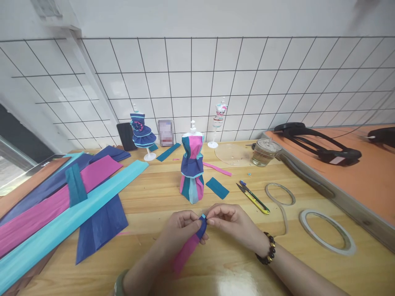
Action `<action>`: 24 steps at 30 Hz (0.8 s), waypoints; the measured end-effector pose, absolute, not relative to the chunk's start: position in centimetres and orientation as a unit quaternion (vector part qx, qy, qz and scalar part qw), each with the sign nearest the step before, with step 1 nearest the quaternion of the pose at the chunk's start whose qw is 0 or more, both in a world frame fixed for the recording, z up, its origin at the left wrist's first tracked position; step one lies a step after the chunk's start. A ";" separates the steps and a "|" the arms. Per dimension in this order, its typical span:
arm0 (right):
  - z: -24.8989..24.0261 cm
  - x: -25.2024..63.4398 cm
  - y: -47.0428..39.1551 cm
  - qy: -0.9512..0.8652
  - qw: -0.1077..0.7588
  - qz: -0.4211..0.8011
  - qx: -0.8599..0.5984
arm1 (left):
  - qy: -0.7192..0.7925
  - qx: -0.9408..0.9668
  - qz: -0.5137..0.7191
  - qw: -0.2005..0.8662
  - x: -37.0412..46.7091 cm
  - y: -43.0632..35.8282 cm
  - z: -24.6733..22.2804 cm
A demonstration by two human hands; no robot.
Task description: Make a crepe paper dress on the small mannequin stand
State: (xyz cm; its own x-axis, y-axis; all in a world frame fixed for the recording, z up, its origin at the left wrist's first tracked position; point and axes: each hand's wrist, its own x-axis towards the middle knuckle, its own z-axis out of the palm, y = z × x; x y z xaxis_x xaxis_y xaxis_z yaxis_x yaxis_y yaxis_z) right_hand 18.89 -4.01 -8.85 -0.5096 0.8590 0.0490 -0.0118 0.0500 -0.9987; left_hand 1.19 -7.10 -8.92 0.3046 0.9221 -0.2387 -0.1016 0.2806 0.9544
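My left hand (185,226) is closed on a narrow strip of crepe paper (188,250), pink at its lower end and dark blue with a light blue tip at the top. The thumb and fingers of my right hand (233,220) pinch the strip's upper corner. Just beyond my hands stands a miniature dress form (192,164) in a pink, teal and dark blue paper dress. To its right lie a teal paper piece (217,188), a thin pink strip (219,169) and yellow-handled thread snips (253,198).
Long crepe paper sheets (123,176) cover the left side. Two rolls of tape (327,231) lie at right, below a lidded glass (265,153). Along the tiled wall stand a blue-dressed form (142,129), another small form (219,119) and phones (166,132).
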 end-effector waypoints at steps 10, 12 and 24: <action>-9.4 18.4 -4.0 -0.608 0.379 0.579 -0.389 | 0.457 0.470 0.377 0.654 1.3 -7.2 -9.3; -9.3 18.4 -4.1 -0.613 0.378 0.572 -0.393 | 0.455 0.469 0.376 0.657 1.3 -7.2 -9.4; -9.5 18.2 -4.3 -0.633 0.378 0.546 -0.399 | 0.469 0.468 0.358 0.658 1.5 -7.4 -9.5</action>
State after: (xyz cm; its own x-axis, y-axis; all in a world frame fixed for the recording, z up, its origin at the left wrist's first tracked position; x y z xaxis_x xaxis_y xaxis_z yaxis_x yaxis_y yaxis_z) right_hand 18.20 -4.32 -9.52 -0.3968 0.9169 0.0435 0.0922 0.0870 -0.9919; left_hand 1.50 -7.40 -9.51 0.3028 0.9104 -0.2820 -0.0320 0.3054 0.9517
